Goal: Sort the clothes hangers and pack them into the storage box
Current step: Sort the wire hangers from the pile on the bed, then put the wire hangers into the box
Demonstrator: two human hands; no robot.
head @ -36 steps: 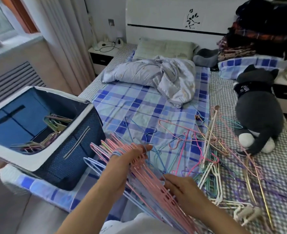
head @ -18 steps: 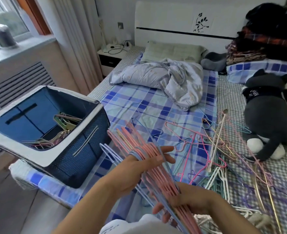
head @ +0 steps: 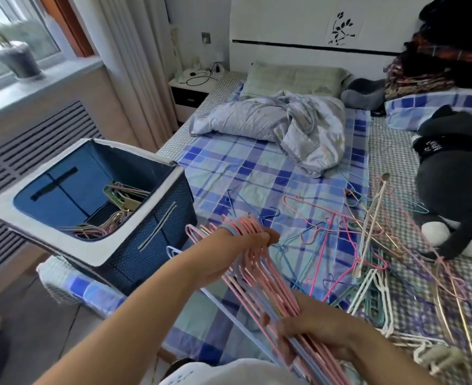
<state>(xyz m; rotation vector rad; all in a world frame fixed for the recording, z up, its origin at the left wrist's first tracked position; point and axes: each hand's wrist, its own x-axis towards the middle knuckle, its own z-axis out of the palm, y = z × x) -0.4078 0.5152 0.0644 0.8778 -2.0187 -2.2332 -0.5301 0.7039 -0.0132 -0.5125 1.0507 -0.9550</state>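
Bed (head: 257,173) under blue plaid sheet, crumpled quilt (head: 284,126) near pillow end. Storage box (head: 95,245) open on bed's left corner, some hangers (head: 118,201) inside. Plush cat (head: 457,190) at right. Loose hanger pile (head: 373,245) tangled on sheet beside cat. Pink-and-blue hanger bundle (head: 259,282) held above bed edge: left hand (head: 234,245) curled round hook ends, right hand (head: 318,332) gripping lower bars.

The scene is being viewed from one head-worn camera, angled forward and down, close over the bed (head: 257,173), with the storage box (head: 95,254) being framed at left.
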